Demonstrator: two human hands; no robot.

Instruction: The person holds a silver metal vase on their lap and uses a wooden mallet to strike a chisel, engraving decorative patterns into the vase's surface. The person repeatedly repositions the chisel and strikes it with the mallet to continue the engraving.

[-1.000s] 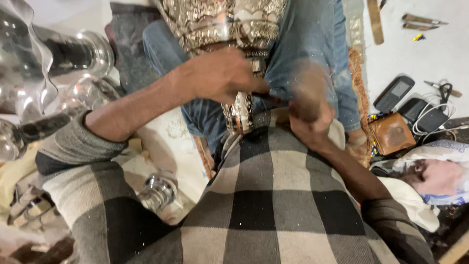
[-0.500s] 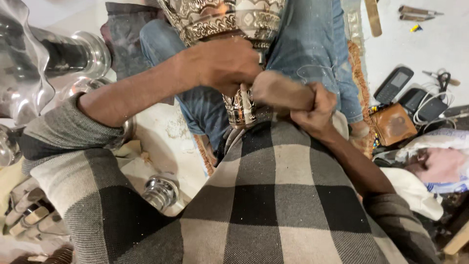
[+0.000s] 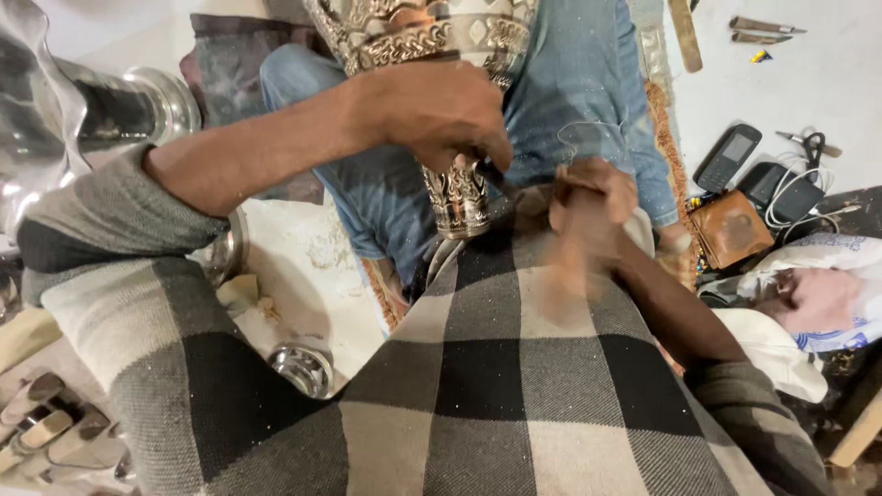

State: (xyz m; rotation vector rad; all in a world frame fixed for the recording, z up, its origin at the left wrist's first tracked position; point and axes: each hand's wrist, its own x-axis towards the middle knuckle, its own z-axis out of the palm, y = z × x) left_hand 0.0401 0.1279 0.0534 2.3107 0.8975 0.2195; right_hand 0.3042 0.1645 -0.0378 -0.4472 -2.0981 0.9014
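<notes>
We see a black-grey-cream checked shirt (image 3: pixel 514 386), faded blue jeans (image 3: pixel 588 83) — and a silver-gold embossed vessel (image 3: pixel 432 32).

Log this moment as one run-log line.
left hand: gripping ornate metal vessel | right hand: blurred, grip unclear | beside: phones, wallet

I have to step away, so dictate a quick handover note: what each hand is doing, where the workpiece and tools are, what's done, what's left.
Left hand: closed on the ornate embossed silver metal vessel at its narrow stem, steadying it on the lap.
Right hand: blurred in motion beside the stem, its grip closed on something I cannot make out.
Nearby: plain polished silver vessel on the left; small black scissors, dark mobile phone and brown leather wallet on the right.
Done: relief pattern visible on the body and stem.
Left: cannot tell from this view.
</notes>
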